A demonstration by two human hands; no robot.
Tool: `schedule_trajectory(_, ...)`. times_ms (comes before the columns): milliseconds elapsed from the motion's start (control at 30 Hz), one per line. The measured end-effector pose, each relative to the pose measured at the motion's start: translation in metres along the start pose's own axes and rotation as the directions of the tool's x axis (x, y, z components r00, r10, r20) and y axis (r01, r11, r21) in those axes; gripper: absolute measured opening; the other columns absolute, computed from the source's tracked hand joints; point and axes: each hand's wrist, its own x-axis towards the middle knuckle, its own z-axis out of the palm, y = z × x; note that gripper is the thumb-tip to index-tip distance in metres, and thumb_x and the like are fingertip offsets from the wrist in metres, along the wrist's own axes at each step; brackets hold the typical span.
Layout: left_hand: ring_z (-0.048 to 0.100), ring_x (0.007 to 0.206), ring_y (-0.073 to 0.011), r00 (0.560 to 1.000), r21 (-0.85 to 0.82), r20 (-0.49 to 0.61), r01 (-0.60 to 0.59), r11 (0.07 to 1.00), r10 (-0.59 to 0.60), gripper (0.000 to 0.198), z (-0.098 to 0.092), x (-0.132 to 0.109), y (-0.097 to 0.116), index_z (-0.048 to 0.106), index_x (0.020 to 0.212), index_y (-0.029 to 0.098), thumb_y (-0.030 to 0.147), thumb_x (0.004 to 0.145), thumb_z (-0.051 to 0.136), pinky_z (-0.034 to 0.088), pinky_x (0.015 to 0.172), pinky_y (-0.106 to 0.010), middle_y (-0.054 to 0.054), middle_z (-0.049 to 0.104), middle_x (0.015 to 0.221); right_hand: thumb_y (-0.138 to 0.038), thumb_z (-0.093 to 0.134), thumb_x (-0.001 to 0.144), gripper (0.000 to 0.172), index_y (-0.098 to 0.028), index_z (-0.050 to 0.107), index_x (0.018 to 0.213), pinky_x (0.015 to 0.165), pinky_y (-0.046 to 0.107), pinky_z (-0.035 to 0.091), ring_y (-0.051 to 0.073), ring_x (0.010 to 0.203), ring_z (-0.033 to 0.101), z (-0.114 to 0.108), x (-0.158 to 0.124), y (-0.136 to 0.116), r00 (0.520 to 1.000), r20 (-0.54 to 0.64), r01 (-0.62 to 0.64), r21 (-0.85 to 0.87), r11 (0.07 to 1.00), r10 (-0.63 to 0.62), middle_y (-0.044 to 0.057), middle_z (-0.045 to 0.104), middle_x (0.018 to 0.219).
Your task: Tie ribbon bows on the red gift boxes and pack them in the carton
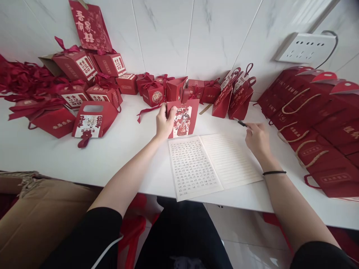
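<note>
My left hand [165, 121] grips a red gift box [191, 116] by its left side, thumb on the front. The box's printed front shows a figure in red, and it is held just beyond the notebook. In my right hand [258, 137] is a dark pen [240, 122], its tip pointing left and away from the paper; that hand is slightly blurred. Between my forearms lies the open notebook [232, 158]. Its left page carries rows of handwriting, while the right one shows ruled lines.
Red boxes with ribbons [75, 65] are stacked at the left, beside a heap of red ribbon [28, 76]. Two handled boxes [239, 99] stand behind the pen. Red gift bags [316, 130] fill the right side below a power strip [307, 48]. A cardboard box [42, 216] sits lower left.
</note>
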Motion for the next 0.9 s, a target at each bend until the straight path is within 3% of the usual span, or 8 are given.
schedule_trajectory(100, 0.059, 0.072, -0.0154, 0.994, -0.019, 0.078, 0.077, 0.997, -0.075, 0.039, 0.002, -0.003, -0.002, 0.052, 0.084, 0.020, 0.058, 0.082, 0.049, 0.046, 0.067, -0.027, -0.003, 0.062, 0.078, -0.011, 0.040, 0.083, 0.032, -0.008, 0.067, 0.100, 0.082, 0.044, 0.045, 0.032, 0.093, 0.057, 0.008, -0.004, 0.007, 0.994, 0.110, -0.013, -0.048, 0.999, 0.018, 0.020, 0.057, 0.093)
schedule_trajectory(300, 0.057, 0.068, -0.0145, 0.975, -0.002, 0.114, 0.193, 0.981, -0.191, 0.024, -0.004, -0.002, 0.005, 0.050, 0.079, 0.020, 0.043, 0.082, 0.052, 0.044, 0.064, -0.024, 0.001, 0.059, 0.071, -0.022, 0.043, 0.084, 0.032, -0.009, 0.063, 0.104, 0.079, 0.052, 0.047, 0.035, 0.091, 0.057, 0.009, -0.002, -0.011, 0.997, -0.070, 0.045, 0.005, 0.999, -0.044, 0.020, 0.059, 0.093)
schedule_trajectory(467, 0.047, 0.052, -0.0111, 0.985, -0.035, 0.113, 0.134, 0.990, -0.129, 0.026, -0.007, -0.004, 0.015, 0.041, 0.064, 0.020, 0.038, 0.080, 0.053, 0.039, 0.051, -0.021, 0.005, 0.046, 0.054, -0.034, 0.040, 0.092, 0.027, -0.018, 0.056, 0.107, 0.085, 0.043, 0.050, 0.028, 0.096, 0.058, -0.003, 0.005, -0.073, 0.943, -0.214, 0.284, 0.126, 0.951, -0.254, 0.013, 0.058, 0.102)
schedule_trajectory(567, 0.043, 0.050, -0.0099, 0.989, -0.048, 0.120, 0.096, 0.994, -0.090, 0.027, -0.007, -0.007, 0.019, 0.039, 0.061, 0.020, 0.036, 0.078, 0.053, 0.038, 0.050, -0.020, 0.006, 0.043, 0.052, -0.034, 0.044, 0.094, 0.027, -0.020, 0.049, 0.117, 0.089, 0.043, 0.049, 0.026, 0.103, 0.056, -0.011, 0.011, -0.122, 0.874, -0.258, 0.474, 0.265, 0.840, -0.413, 0.013, 0.054, 0.112)
schedule_trajectory(667, 0.044, 0.050, -0.0094, 0.992, -0.059, 0.117, 0.051, 0.997, -0.043, 0.025, -0.008, -0.009, 0.021, 0.042, 0.063, 0.020, 0.034, 0.080, 0.051, 0.039, 0.051, -0.020, 0.006, 0.045, 0.053, -0.029, 0.046, 0.094, 0.031, -0.020, 0.044, 0.123, 0.089, 0.043, 0.049, 0.026, 0.106, 0.055, -0.017, 0.022, -0.162, 0.835, -0.300, 0.547, 0.366, 0.753, -0.461, 0.014, 0.053, 0.114)
schedule_trajectory(767, 0.049, 0.053, -0.0102, 0.993, -0.076, 0.112, -0.015, 0.997, 0.024, 0.020, -0.010, -0.011, 0.026, 0.048, 0.067, 0.019, 0.035, 0.079, 0.053, 0.042, 0.055, -0.021, 0.005, 0.051, 0.056, -0.023, 0.044, 0.094, 0.018, -0.020, 0.051, 0.110, 0.079, 0.038, 0.051, 0.024, 0.093, 0.058, -0.024, 0.030, -0.185, 0.813, -0.292, 0.582, 0.430, 0.690, -0.504, 0.010, 0.058, 0.100)
schedule_trajectory(900, 0.056, 0.058, -0.0116, 0.988, -0.127, 0.099, -0.105, 0.986, 0.118, 0.016, -0.012, -0.015, 0.045, 0.054, 0.078, 0.019, 0.034, 0.080, 0.053, 0.046, 0.058, -0.022, 0.002, 0.060, 0.065, -0.018, 0.042, 0.094, 0.013, -0.020, 0.055, 0.092, 0.062, 0.030, 0.049, 0.018, 0.069, 0.056, -0.038, 0.021, -0.188, 0.786, -0.298, 0.616, 0.441, 0.652, -0.541, 0.004, 0.056, 0.075)
